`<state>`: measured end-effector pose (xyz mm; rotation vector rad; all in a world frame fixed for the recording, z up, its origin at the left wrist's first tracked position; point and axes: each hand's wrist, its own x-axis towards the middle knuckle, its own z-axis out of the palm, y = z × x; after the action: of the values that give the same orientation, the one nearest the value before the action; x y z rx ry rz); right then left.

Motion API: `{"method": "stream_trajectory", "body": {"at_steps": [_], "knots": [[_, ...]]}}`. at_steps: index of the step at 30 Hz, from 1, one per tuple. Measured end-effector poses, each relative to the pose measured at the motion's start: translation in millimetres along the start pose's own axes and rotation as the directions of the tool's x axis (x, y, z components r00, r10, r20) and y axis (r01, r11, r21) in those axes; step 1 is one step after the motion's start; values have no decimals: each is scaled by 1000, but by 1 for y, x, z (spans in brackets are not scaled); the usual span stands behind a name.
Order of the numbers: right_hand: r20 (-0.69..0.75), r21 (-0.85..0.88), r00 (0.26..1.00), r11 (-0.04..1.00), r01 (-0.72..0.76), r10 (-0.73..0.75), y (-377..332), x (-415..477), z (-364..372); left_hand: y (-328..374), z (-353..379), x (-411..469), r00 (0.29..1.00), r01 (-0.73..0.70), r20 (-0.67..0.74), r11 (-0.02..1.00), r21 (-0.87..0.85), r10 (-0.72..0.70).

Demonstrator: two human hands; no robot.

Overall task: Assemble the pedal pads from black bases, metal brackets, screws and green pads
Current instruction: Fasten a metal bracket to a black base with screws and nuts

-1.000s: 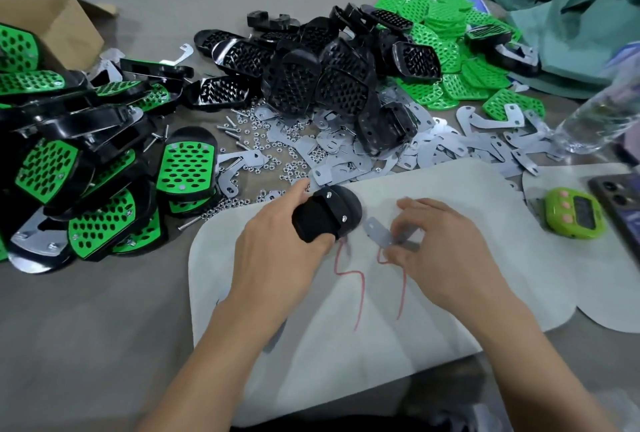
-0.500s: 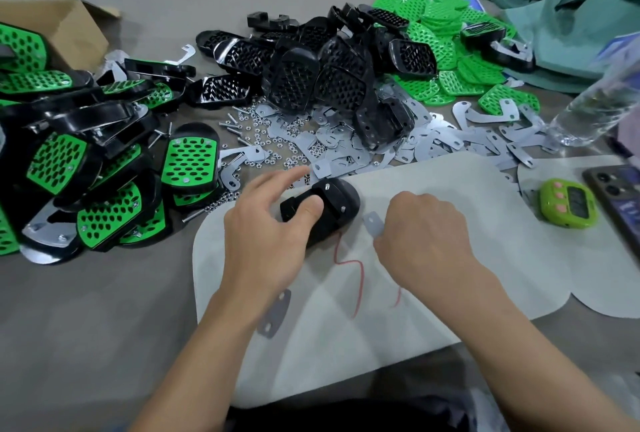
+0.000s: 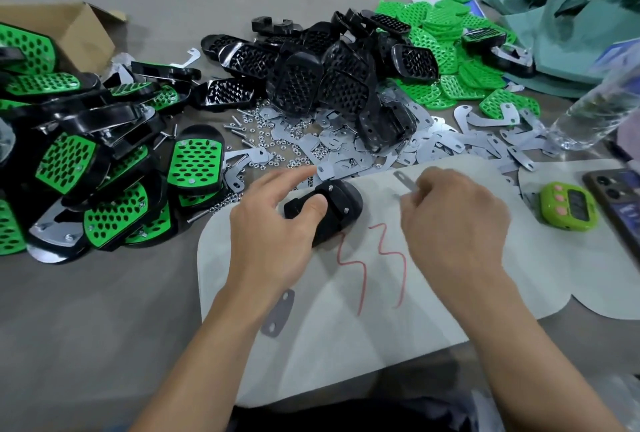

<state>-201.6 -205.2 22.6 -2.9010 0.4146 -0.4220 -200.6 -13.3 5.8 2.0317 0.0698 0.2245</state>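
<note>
My left hand [image 3: 273, 234] grips the black base [image 3: 332, 213], thumb laid across its narrow end and forefinger pointing straight out past it. The base lies on the white mat [image 3: 346, 362], with two screw tips [image 3: 345, 210] showing on its back. My right hand [image 3: 453, 224] is closed in a pinch on a metal bracket [image 3: 405, 180], which pokes up and away from the fingertips, clear of the mat and just to the right of the base.

I judge the base to be hard, light moulded plastic, glossy enough to skid on the mat, so I'd hold it by its flanks rather than its crown. The bracket looks like thin stamped sheet, stiff but sharp-edged and apt to twist in a fingertip pinch. I'd hold it by the plain end and leave the holed end free for the screws.

Between the two hands the mat is open, and so is the stretch back toward my wrists, apart from a flat plate [image 3: 278, 314] beside the left forearm. Beyond the fingertips the room ends quickly: loose brackets [image 3: 433, 144] and nuts [image 3: 270, 141] crowd the mat's far edge. Finished pedals [image 3: 194, 161] lie out past the left hand, and a green timer [image 3: 568, 206] sits off to the right.
</note>
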Motion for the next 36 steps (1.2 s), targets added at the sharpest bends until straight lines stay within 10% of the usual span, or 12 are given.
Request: {"method": "stream_trajectory", "body": {"at_steps": [3,5,8,16,36], "knots": [[-29,347,983,924,-162,183,5,7,-2,7,6,-4,999,-29,37,999,46,28],[198,666,949,676,-315,247,1,9,-2,11,10,-8,998,-30,61,998,52,27],[452,807,892,416,-420,23,-8,5,1,11,14,-8,993,71,107,991,-117,-58],[427,720,900,635,-280,-88,-21,3,14,-10,-10,3,965,261,127,890,-373,-230],[328,162,912,966,201,-245,-37,22,37,-12,-12,0,952,303,-93,939,166,-291]]}}
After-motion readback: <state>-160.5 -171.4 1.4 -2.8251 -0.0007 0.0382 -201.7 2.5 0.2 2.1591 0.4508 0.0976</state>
